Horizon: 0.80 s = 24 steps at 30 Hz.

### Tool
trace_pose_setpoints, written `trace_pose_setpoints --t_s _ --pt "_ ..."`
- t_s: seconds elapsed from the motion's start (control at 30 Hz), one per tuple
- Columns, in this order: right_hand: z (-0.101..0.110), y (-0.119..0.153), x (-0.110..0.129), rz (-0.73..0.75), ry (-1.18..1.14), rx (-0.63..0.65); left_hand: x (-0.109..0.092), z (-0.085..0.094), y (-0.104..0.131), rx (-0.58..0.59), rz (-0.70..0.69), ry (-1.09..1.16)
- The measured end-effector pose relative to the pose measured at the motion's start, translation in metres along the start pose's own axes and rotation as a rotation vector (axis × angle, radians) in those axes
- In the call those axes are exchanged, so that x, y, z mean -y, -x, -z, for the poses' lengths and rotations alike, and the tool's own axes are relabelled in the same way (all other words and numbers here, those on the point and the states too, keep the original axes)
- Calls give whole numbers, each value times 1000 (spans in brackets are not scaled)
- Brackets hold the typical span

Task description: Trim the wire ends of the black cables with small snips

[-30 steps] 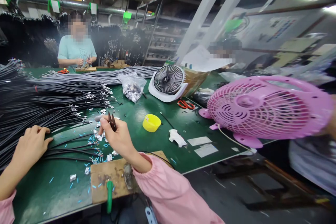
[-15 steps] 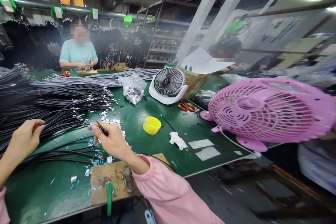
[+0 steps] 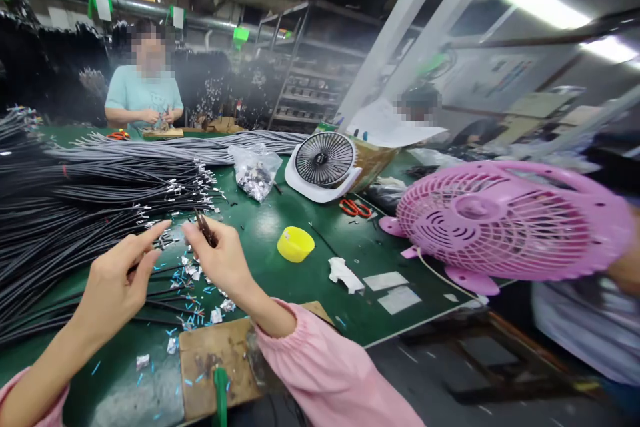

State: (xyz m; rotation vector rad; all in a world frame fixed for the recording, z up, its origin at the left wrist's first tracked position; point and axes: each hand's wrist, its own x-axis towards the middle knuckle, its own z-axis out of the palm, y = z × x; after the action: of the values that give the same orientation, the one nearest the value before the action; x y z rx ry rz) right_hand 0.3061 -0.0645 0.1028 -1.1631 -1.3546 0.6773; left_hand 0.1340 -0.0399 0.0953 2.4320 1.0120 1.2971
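Observation:
My left hand (image 3: 117, 273) is over the near side of the black cables (image 3: 95, 240). Its index finger points out toward the stripped cable ends, with the thumb apart from it. A small dark spot shows between these fingers, too unclear to name. My right hand (image 3: 223, 257) is closed around dark tweezers (image 3: 206, 230), whose points stick up and to the left past the fingers. Below both hands, loose black cables (image 3: 165, 313) end in thin coloured wires. Blue clippings and foil scraps (image 3: 216, 315) lie scattered around them.
A wooden board (image 3: 215, 353) with a green-handled tool (image 3: 220, 387) is at the near edge. A yellow ring (image 3: 296, 244), orange-handled scissors (image 3: 355, 207), a white fan (image 3: 320, 167) and a pink fan (image 3: 480, 220) stand to the right. A person (image 3: 145, 93) works across the table.
My left hand has moved right and forward, its fingers spreading from a pinch. My right hand has shifted slightly right, still holding the tweezers, which now point more upward.

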Motion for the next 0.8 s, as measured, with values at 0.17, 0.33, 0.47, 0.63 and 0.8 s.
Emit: trace_pose_setpoints --t_s 0.17,0.33,0.47,0.63,0.8 --pt "8 9 3 -5 39 74 -4 -3 7 -71 -269 -192" --pt "10 11 4 -33 54 52 -9 -3 14 -127 -224 -218" --pt "9 15 7 -62 19 49 -14 -3 16 -212 -159 -230" --pt "9 21 8 54 114 18 -16 -3 16 -310 -37 -172" --pt "7 26 7 168 263 103 -18 -4 18 -372 -4 -104"
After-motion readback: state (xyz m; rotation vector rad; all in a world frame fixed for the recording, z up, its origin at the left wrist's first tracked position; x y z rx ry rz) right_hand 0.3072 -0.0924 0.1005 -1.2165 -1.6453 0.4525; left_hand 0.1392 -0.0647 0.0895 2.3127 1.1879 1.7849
